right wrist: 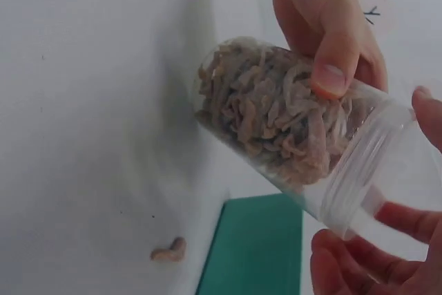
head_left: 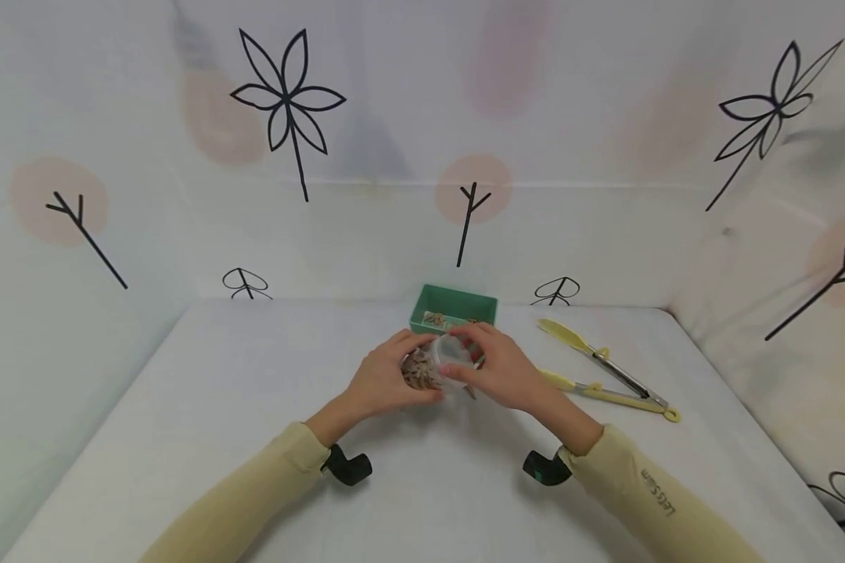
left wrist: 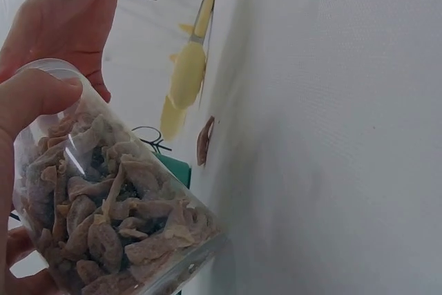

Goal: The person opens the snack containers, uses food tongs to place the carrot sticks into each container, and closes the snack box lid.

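A clear plastic jar (head_left: 420,371) full of brownish, curled dried strips is tilted above the table. Around its body my left hand (head_left: 383,375) grips, the thumb pressed on the wall in the right wrist view. At the mouth, my right hand (head_left: 503,367) holds a translucent lid (right wrist: 407,164) by its edge, with thumb and fingers curled round it. Lid and rim sit against each other; whether the lid is fastened cannot be told. One loose brown strip (right wrist: 169,250) lies on the white table near the jar.
Behind the hands stands a green tray (head_left: 458,301) holding some brown pieces. Yellow-and-steel tongs (head_left: 627,399) lie spread on the table at the right. White patterned cloth walls (head_left: 394,234) enclose the back and sides.
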Tool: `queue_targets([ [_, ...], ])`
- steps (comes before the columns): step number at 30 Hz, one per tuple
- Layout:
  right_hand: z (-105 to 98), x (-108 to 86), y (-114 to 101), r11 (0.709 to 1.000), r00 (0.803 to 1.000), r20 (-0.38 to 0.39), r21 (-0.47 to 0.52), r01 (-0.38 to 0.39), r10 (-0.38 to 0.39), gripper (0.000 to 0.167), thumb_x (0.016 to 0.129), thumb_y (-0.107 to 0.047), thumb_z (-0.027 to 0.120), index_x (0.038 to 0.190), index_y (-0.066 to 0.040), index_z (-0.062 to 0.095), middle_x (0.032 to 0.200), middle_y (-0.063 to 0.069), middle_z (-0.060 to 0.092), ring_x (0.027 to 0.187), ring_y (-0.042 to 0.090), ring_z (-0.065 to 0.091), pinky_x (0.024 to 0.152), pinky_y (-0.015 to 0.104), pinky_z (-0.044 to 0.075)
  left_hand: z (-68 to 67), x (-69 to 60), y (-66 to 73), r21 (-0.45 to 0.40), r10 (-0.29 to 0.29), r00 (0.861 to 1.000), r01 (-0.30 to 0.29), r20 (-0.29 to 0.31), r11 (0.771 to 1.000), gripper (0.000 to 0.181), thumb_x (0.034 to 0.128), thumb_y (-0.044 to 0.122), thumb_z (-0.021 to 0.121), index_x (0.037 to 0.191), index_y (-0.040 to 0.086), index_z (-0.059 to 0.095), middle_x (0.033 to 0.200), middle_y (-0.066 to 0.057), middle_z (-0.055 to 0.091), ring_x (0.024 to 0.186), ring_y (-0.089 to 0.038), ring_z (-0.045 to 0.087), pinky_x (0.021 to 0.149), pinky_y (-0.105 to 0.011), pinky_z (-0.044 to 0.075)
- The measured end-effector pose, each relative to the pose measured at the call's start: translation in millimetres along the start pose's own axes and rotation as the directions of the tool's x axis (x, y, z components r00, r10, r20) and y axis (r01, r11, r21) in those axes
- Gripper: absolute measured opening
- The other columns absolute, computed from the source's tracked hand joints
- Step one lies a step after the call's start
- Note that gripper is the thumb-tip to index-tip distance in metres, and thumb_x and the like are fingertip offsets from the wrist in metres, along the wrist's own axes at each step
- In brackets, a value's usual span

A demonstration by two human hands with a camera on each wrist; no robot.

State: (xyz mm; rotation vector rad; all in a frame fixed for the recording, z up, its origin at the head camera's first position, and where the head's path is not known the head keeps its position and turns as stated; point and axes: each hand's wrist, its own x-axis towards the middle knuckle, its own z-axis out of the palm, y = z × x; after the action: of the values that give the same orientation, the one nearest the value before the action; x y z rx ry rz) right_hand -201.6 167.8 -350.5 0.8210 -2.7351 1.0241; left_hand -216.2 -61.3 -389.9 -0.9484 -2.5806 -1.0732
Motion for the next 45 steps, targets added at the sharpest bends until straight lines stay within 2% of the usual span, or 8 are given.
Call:
queue_targets([
  [6,-3.7,-2.3,-1.2,1.000,1.000,-0.029,0.017,-0.004,0.005,0.060,0.095,-0.043,0.066,0.141,-0.008,0.052,0.129,0.011,0.057,0.105,0.025,0.061,0.081,0.040,0.055,-2.3,1.2,1.9,-0.001,0.012,1.000,-0.012,-0.008,1.000,0.076,0.0704,0.043,0.088,0.137,0.020,0.059,0.125,0.003,0.059,0.103,-0.013,0.058,0.083,-0.038,0.051],
  [16,-15.0,-7.6,9.3,0.937,0.941,0.091,0.160,0.310,-0.326,0.060,0.086,-0.005,0.074,0.142,-0.014,0.054,0.154,0.008,0.040,0.142,0.032,0.033,0.104,0.060,0.038,-10.3,2.5,6.0,-0.031,-0.023,0.999,0.024,0.031,0.999,0.078,0.0708,0.038,0.089,0.140,0.018,0.058,0.125,0.005,0.058,0.105,-0.013,0.057,0.085,-0.038,0.051],
  [21,-12.2,-6.2,3.5,0.955,0.958,0.045,0.111,0.277,-0.283,0.059,0.086,-0.010,0.079,0.141,-0.014,0.057,0.146,0.009,0.048,0.132,0.028,0.046,0.093,0.050,0.049,-11.8,3.2,7.6,-0.020,-0.016,1.000,0.016,0.024,1.000,0.079,0.0709,0.039,0.089,0.140,0.019,0.058,0.124,0.005,0.058,0.103,-0.013,0.057,0.082,-0.038,0.051],
  [30,-1.0,-4.8,-8.2,0.995,0.998,-0.059,-0.094,-0.021,0.016,0.060,0.092,-0.052,0.066,0.135,-0.011,0.060,0.114,0.005,0.061,0.086,0.015,0.061,0.070,0.031,0.052,-11.1,2.4,11.6,0.027,-0.019,1.000,0.019,0.019,0.999,0.079,0.0708,0.043,0.088,0.139,0.018,0.059,0.121,0.002,0.058,0.100,-0.013,0.057,0.080,-0.035,0.051],
  [35,-7.8,-7.7,-2.3,0.996,0.997,-0.026,0.045,0.077,-0.076,0.058,0.093,-0.034,0.071,0.143,-0.010,0.053,0.140,0.009,0.053,0.117,0.027,0.058,0.090,0.048,0.052,-12.8,2.5,12.3,-0.001,-0.013,1.000,0.014,0.023,1.000,0.078,0.0705,0.042,0.088,0.139,0.018,0.059,0.119,0.002,0.058,0.098,-0.012,0.056,0.078,-0.034,0.050],
  [39,-14.1,-7.8,8.4,0.947,0.973,0.090,0.263,0.184,-0.214,0.059,0.088,-0.006,0.073,0.143,-0.008,0.052,0.157,0.005,0.035,0.143,0.032,0.032,0.105,0.060,0.037,-14.8,2.7,10.3,-0.048,-0.016,0.999,0.017,0.036,0.999,0.077,0.0708,0.038,0.089,0.139,0.018,0.059,0.123,0.004,0.057,0.102,-0.013,0.056,0.082,-0.037,0.051],
  [42,-14.5,-6.7,13.2,0.913,0.956,0.125,0.351,0.207,-0.264,0.059,0.085,0.006,0.072,0.139,-0.007,0.055,0.158,0.005,0.035,0.147,0.031,0.023,0.106,0.060,0.035,-15.0,2.9,9.7,-0.068,-0.018,0.999,0.021,0.043,0.997,0.077,0.0714,0.038,0.089,0.140,0.018,0.058,0.123,0.005,0.057,0.103,-0.013,0.056,0.082,-0.037,0.051],
  [45,-11.7,-5.6,13.2,0.928,0.967,0.086,0.312,0.203,-0.240,0.056,0.085,0.000,0.075,0.137,-0.010,0.058,0.151,0.007,0.045,0.140,0.030,0.036,0.101,0.056,0.044,-13.6,3.4,10.6,-0.068,-0.018,0.999,0.020,0.031,0.998,0.078,0.0716,0.039,0.089,0.140,0.018,0.058,0.119,0.005,0.057,0.101,-0.013,0.056,0.081,-0.036,0.051],
])
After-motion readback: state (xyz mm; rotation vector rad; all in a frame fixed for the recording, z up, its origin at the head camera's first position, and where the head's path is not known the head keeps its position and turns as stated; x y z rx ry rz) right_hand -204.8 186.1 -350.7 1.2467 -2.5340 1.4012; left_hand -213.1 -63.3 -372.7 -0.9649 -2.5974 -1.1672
